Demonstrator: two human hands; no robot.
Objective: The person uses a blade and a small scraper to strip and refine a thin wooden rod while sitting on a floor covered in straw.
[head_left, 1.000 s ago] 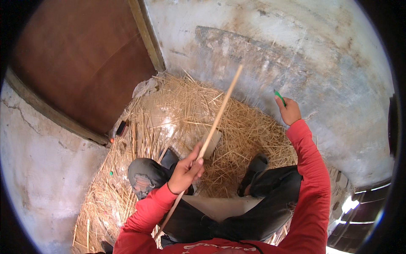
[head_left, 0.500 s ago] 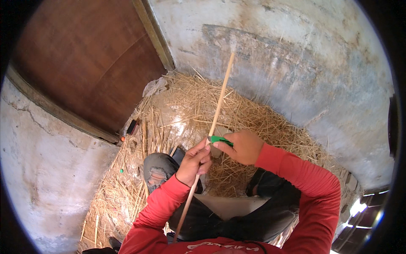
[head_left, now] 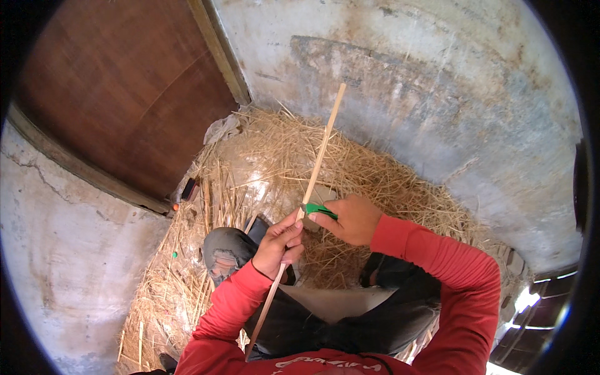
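Note:
A long, thin, pale wooden strip (head_left: 322,149) runs from my lap up and slightly right toward the wall. My left hand (head_left: 279,245) is closed round it near its middle, thumb along the strip. Just beyond those fingers, my right hand (head_left: 354,219) grips a green-handled utility knife (head_left: 321,212). Its blade end meets the strip close to my left thumb; the exact contact is too small to make out. Below the left hand, the strip's lower part passes over my dark trousers to my red top.
Straw (head_left: 381,175) and shavings cover the floor. A brown door (head_left: 125,94) stands at the far left, a stained wall (head_left: 425,94) ahead. A dark block-shaped object (head_left: 190,189) and a crumpled cloth (head_left: 222,129) lie near the door. A pale surface (head_left: 331,303) shows between my legs.
Both hands, the knife and the strip have shifted slightly left in the picture, as has the background. The strip's far tip sits a little lower. The grips look the same.

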